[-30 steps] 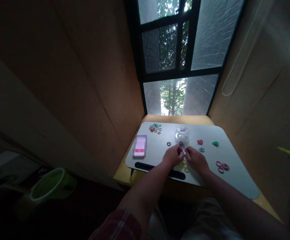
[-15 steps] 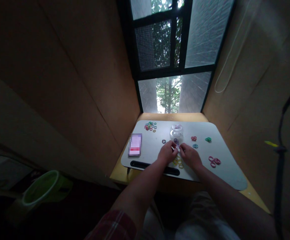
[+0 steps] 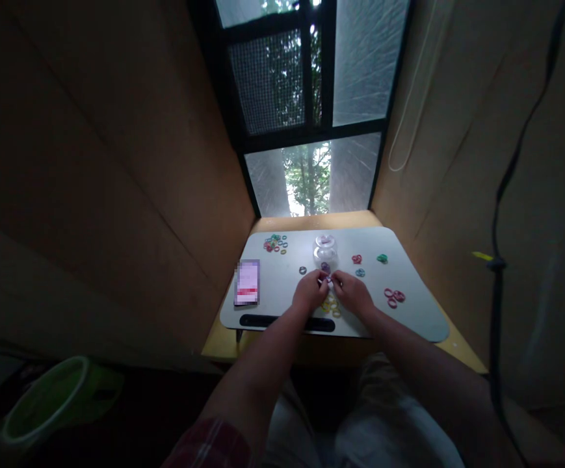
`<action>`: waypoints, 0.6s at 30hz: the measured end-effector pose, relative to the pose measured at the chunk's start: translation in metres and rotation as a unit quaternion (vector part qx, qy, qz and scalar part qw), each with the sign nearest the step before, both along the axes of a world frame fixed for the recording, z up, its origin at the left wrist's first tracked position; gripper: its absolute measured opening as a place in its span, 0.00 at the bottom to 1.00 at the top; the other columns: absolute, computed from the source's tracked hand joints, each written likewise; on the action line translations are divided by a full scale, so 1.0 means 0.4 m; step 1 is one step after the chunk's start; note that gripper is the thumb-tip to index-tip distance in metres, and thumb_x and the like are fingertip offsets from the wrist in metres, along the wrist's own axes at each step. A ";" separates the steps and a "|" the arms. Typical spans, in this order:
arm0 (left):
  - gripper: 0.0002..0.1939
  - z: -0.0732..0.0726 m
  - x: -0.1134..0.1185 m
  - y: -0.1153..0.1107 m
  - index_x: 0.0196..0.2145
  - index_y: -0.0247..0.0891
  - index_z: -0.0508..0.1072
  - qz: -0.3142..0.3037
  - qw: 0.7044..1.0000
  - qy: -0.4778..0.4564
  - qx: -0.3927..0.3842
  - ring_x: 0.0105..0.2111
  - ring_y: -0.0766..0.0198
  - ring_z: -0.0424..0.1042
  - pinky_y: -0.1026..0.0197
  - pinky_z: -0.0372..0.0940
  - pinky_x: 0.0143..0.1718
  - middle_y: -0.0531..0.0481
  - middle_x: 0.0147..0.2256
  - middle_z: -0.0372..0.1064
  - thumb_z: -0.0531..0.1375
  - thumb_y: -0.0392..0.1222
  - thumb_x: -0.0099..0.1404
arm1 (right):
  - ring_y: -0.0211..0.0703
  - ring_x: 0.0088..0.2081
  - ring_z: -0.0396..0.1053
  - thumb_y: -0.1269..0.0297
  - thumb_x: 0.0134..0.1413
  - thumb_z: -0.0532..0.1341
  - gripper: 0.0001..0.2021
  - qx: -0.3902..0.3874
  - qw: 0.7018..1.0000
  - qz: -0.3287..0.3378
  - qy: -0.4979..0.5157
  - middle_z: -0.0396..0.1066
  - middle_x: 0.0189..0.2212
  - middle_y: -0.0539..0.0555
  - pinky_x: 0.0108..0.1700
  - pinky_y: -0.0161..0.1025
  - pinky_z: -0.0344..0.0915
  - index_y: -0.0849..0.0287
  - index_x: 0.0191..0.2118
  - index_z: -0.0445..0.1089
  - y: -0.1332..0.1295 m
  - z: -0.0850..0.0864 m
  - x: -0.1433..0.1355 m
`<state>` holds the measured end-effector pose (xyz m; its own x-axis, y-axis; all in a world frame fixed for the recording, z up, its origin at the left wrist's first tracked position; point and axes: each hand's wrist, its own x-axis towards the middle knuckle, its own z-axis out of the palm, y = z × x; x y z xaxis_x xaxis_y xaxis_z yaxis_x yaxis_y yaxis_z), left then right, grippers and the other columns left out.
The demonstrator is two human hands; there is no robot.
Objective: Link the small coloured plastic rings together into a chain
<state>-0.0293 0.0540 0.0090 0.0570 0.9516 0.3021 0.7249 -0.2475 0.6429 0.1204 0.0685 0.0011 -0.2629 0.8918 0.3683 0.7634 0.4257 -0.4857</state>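
Over the middle of the white lap table [image 3: 282, 292], my left hand [image 3: 310, 290] and my right hand [image 3: 353, 292] meet with fingers pinched on a small pale purple item [image 3: 329, 279], too small to make out well. Just behind the fingertips lie dark purple rings [image 3: 326, 267], in front of a clear round jar [image 3: 325, 250]. Yellow rings [image 3: 331, 305] lie partly under my hands. One dark ring [image 3: 302, 270] is left of them. To the right are red rings [image 3: 357, 259], blue rings [image 3: 360, 273], green rings [image 3: 382, 259] and pink rings [image 3: 394, 297].
A mixed pile of coloured rings [image 3: 275, 244] sits at the table's back left, with a phone [image 3: 248, 282] in front of it. A black slot strip [image 3: 287, 322] runs along the front edge. A black cord [image 3: 495, 305] hangs at right; a green basket [image 3: 62, 400] stands lower left.
The whole view has shifted, so the table appears further left. My hands remain together at nearly the same place on the table, with the fingers slightly moved around the small item.
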 end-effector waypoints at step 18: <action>0.04 0.011 0.000 -0.007 0.36 0.40 0.70 0.003 1.000 -0.014 -0.003 0.30 0.65 0.69 0.64 0.62 0.34 0.51 0.33 0.72 0.56 0.39 0.63 | 0.40 0.32 0.65 0.65 0.60 0.51 0.09 -0.006 1.000 -0.011 -0.020 0.71 0.30 0.52 0.32 0.35 0.50 0.56 0.33 0.69 -0.007 0.014 -0.001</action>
